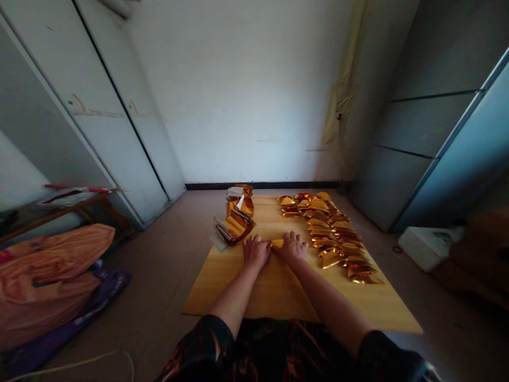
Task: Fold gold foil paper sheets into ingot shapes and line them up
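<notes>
My left hand (256, 250) rests on the wooden board, its fingers bent forward and its thumb pressing the edge of a small sheet of gold foil paper (277, 242). From the other side my right hand (293, 247) grips the same sheet, thumb inward and fingers bent over the board. Most of this sheet is hidden by the hands. Beyond my left hand lies a loose stack of gold foil paper sheets (237, 223), some showing a pale back. Several folded gold foil paper pieces (320, 228) are lined up in rows to the right of my right hand.
The low wooden board (222, 281) sits in front of me, with a white wall behind it. At left are pale cabinets (115, 101) and a heap of orange cloth (51, 265). A grey cabinet (413, 132) and a white foam box (423, 246) stand at right.
</notes>
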Action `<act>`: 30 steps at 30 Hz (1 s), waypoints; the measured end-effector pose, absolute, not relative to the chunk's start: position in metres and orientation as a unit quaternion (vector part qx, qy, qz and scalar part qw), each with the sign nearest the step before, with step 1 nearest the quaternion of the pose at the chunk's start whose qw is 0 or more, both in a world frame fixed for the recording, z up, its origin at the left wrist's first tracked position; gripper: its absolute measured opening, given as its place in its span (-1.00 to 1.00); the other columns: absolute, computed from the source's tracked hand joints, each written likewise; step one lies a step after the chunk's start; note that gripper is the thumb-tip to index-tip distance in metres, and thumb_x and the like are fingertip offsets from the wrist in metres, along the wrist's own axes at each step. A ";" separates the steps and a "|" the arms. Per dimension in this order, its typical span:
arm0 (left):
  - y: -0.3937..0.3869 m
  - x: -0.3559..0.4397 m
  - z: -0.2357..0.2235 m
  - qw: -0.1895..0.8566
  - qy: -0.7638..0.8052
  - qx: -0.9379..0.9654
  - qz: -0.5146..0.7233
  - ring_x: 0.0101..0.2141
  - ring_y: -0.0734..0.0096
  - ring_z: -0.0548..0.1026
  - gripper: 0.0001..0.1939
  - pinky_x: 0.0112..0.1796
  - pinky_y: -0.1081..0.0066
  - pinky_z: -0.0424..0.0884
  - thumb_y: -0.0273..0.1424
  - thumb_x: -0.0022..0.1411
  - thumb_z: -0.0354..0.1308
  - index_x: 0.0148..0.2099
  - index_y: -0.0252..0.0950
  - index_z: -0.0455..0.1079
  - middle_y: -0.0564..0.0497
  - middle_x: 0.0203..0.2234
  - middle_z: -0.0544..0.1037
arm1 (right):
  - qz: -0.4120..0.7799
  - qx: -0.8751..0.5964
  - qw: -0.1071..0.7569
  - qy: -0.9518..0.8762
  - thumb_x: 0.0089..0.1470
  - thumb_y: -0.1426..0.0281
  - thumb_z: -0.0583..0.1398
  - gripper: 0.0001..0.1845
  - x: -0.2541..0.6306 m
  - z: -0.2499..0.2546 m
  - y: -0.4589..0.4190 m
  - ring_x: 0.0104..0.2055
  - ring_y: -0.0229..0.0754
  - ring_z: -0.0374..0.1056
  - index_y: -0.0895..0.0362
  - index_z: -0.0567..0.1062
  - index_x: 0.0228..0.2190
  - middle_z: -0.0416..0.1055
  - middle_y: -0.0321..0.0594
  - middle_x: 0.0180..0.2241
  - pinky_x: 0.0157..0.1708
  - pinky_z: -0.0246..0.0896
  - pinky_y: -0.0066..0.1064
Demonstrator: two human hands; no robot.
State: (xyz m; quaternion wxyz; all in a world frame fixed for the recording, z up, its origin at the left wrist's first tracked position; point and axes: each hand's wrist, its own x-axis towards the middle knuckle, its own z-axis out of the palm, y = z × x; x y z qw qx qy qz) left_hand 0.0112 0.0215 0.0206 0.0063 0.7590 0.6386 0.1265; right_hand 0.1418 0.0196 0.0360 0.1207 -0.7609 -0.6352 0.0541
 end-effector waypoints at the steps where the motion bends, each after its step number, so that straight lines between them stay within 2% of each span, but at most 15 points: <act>1: 0.022 0.011 0.020 0.006 0.638 0.759 0.129 -0.08 0.15 0.26 -0.69 -0.11 0.19 0.08 -0.23 0.28 -0.03 -0.03 0.01 0.47 -0.09 -0.22 0.43 | 0.058 -0.762 0.119 -0.633 -0.06 -0.02 0.15 -0.42 0.142 0.035 0.020 0.01 0.06 0.15 0.09 0.43 -0.10 0.29 -0.03 -0.03 -0.09 0.03 -0.09; 8: 0.023 0.008 0.018 0.006 0.640 0.754 0.145 -0.12 0.17 0.27 -0.70 -0.15 0.22 0.08 -0.22 0.28 -0.04 -0.07 0.03 0.49 -0.08 -0.26 0.42 | 0.092 -0.767 0.120 -0.624 -0.04 0.26 0.15 -0.64 0.161 0.032 0.025 0.03 -0.01 0.16 0.05 0.45 -0.15 0.32 -0.11 -0.03 -0.11 0.09 -0.21; 11: 0.024 0.004 0.018 0.014 0.635 0.760 0.140 -0.12 0.17 0.26 -0.70 -0.15 0.22 0.08 -0.25 0.26 -0.01 -0.04 0.08 0.47 -0.07 -0.25 0.41 | 0.106 -0.763 0.126 -0.625 -0.04 0.36 0.13 -0.65 0.174 0.030 0.028 0.02 -0.02 0.18 0.03 0.46 -0.15 0.33 -0.13 -0.02 -0.14 0.12 -0.25; 15: 0.025 -0.001 0.019 0.020 0.617 0.777 0.123 -0.12 0.19 0.27 -0.64 -0.14 0.23 0.08 -0.37 0.23 0.00 -0.01 0.13 0.43 -0.05 -0.25 0.41 | 0.109 -0.754 0.140 -0.633 0.05 0.46 0.02 -0.62 0.182 0.028 0.027 0.03 -0.05 0.20 0.00 0.47 -0.12 0.33 -0.15 -0.01 -0.14 0.13 -0.27; 20: 0.030 -0.001 0.020 0.041 0.628 0.769 0.113 -0.09 0.18 0.29 -0.62 -0.13 0.21 0.10 -0.43 0.20 0.00 -0.05 0.14 0.45 -0.05 -0.23 0.43 | 0.100 -0.727 0.118 -0.669 0.06 0.47 0.02 -0.64 0.176 0.030 0.025 0.05 -0.03 0.18 -0.01 0.48 -0.15 0.35 -0.16 -0.02 -0.13 0.12 -0.21; 25: 0.033 0.004 0.019 0.054 0.645 0.750 0.135 -0.07 0.16 0.29 -0.71 -0.11 0.18 0.14 -0.28 0.22 0.00 -0.08 0.08 0.48 -0.04 -0.21 0.45 | 0.104 -0.724 0.121 -0.671 0.11 0.43 0.01 -0.71 0.171 0.032 0.028 0.03 -0.04 0.19 0.03 0.51 -0.25 0.38 -0.13 -0.06 -0.11 0.10 -0.19; 30: 0.033 0.007 0.014 0.045 0.642 0.748 0.162 -0.04 0.20 0.29 -0.62 -0.08 0.22 0.16 -0.26 0.13 0.12 0.03 -0.03 0.40 -0.02 -0.10 0.43 | 0.099 -0.720 0.120 -0.676 0.12 0.42 0.03 -0.70 0.169 0.034 0.030 0.04 -0.05 0.19 0.05 0.46 -0.16 0.38 -0.10 -0.04 -0.11 0.11 -0.20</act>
